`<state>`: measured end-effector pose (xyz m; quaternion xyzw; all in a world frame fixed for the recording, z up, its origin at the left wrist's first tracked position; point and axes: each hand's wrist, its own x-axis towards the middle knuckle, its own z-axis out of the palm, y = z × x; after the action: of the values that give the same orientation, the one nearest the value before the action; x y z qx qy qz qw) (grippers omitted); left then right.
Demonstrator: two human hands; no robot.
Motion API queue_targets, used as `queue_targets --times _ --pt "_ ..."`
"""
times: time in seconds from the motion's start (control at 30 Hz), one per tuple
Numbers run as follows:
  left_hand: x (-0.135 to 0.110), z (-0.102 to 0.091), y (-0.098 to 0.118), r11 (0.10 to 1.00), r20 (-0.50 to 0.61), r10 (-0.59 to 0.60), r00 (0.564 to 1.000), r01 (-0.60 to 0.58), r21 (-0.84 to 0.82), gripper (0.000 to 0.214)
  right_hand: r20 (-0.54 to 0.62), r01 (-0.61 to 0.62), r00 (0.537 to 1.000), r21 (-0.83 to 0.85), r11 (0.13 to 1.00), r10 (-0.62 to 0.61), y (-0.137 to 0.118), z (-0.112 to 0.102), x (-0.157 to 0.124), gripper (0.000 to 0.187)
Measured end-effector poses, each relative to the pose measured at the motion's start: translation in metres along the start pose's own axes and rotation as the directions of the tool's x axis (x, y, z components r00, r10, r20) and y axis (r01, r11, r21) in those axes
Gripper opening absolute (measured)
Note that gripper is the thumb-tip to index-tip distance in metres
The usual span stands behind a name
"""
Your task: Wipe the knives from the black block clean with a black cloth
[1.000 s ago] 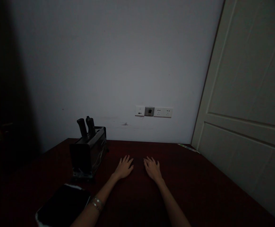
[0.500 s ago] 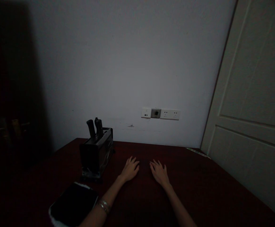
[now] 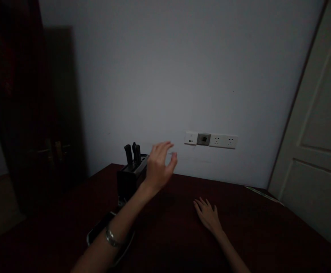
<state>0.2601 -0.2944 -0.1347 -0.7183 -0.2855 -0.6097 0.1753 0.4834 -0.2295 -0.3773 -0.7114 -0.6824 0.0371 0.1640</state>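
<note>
My left hand is raised above the table, fingers apart and holding nothing. It overlaps the right side of a dark knife block, from whose top several black knife handles stick up; I cannot tell that the two touch. My right hand lies palm down on the dark red tabletop, its fingers spread. Under my left forearm, which wears a silver bracelet, a flat dark object with a pale rim is partly hidden. The scene is dim.
Behind the table rises a pale wall with a row of sockets. A panelled light door borders the right side. At the left stands a dark door with a handle. A thin strip lies along the table's far right edge.
My left hand has lifted off the table and moved up, now in front of the knife block's side. My right hand stays on the tabletop. The view has turned a little to the left.
</note>
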Motion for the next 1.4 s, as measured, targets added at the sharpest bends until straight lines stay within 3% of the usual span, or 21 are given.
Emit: queue_targets --times 0.07,0.17,0.3,0.4,0.5,0.63,0.77,0.97,1.2,1.4 --pt "0.025 -0.032 -0.018 0.993 -0.144 0.047 0.989 -0.031 0.11 0.023 0.013 0.005 1.0 -0.023 1.0 -0.005 0.001 0.002 0.0 0.057" --pt "0.048 -0.071 -0.064 0.959 -0.222 0.059 0.973 0.006 0.283 0.025 0.031 0.026 0.999 -0.082 0.996 -0.023 0.002 0.005 0.0 0.056" --pt "0.051 -0.101 -0.145 0.899 -0.257 -0.134 0.957 0.227 0.374 0.031 0.059 0.098 0.994 -0.207 0.974 -0.088 0.006 0.009 0.0 0.048" --pt "0.038 -0.109 -0.199 0.865 -0.121 -0.437 0.891 0.454 0.216 0.027 0.066 0.148 0.989 -0.278 0.949 -0.135 0.013 0.017 0.002 0.048" --pt "0.016 -0.108 -0.227 0.748 0.195 -0.648 0.737 0.663 -0.022 0.035 0.025 0.198 0.979 -0.334 0.922 -0.202 0.023 0.029 0.007 0.052" --pt "-0.007 -0.099 -0.23 0.675 0.432 -0.636 0.639 0.732 -0.089 0.045 0.007 0.239 0.967 -0.357 0.903 -0.253 0.036 0.043 0.014 0.054" --pt "-0.017 -0.092 -0.228 0.623 0.63 -0.506 0.589 0.755 -0.205 0.05 -0.012 0.226 0.97 -0.331 0.916 -0.244 0.039 0.049 0.017 0.053" --pt "-0.029 -0.085 -0.231 0.635 0.609 -0.524 0.596 0.75 -0.187 0.04 0.028 0.227 0.971 -0.4 0.888 -0.236 0.034 0.042 0.013 0.056" --pt "-0.04 -0.079 -0.235 0.509 0.637 -0.579 0.509 0.836 -0.205 0.049 0.061 0.223 0.974 -0.416 0.882 -0.218 0.028 0.034 0.011 0.054" --pt "-0.038 -0.078 -0.24 0.56 0.63 -0.546 0.553 0.8 -0.217 0.038 0.03 0.221 0.973 -0.432 0.875 -0.231 0.029 0.037 0.011 0.054"
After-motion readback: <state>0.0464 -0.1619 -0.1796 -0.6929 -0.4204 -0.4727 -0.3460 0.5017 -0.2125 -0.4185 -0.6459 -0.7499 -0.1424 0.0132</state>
